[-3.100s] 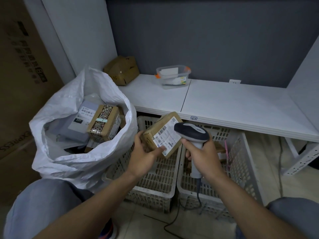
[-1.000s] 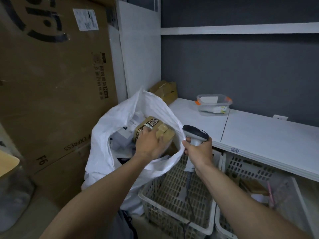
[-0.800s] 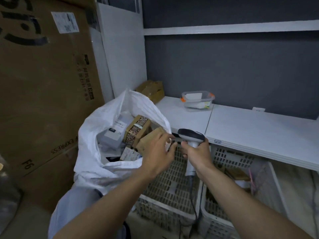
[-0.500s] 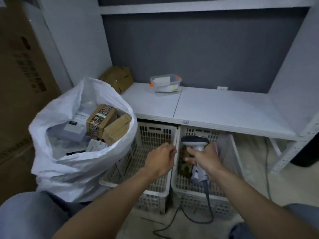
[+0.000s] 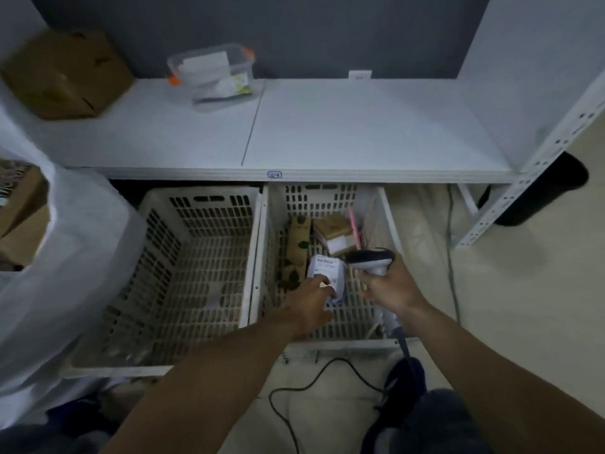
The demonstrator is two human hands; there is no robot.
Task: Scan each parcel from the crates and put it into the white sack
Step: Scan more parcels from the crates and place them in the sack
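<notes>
Surroundings: a low white shelf (image 5: 360, 126) runs across the back. On it stand a brown cardboard box (image 5: 65, 73) at the left end and a clear plastic container with orange clips (image 5: 212, 77) near the middle. Two white perforated plastic crates sit side by side on the floor under its front edge, the left crate (image 5: 209, 211) touching the right crate (image 5: 320, 198). The white sack (image 5: 75, 257) stands just beside the left crate, mouth open, with brown parcels (image 5: 19, 204) inside. A black cable (image 5: 311, 385) loops on the floor in front.

Obstructions: in the right crate, a long brown parcel with green prints (image 5: 298, 247) and a brown box with a white label (image 5: 335, 232) lie behind the hands.

Task item: a small white parcel (image 5: 327, 270), soft-looking with a printed label facing up, is inside the right crate. The left hand (image 5: 311, 306) grips its near end, fingers curled round it. The right hand (image 5: 393, 290) is wrapped round the handle of a grey and black barcode scanner (image 5: 370, 260), whose head sits just beside the parcel.
</notes>
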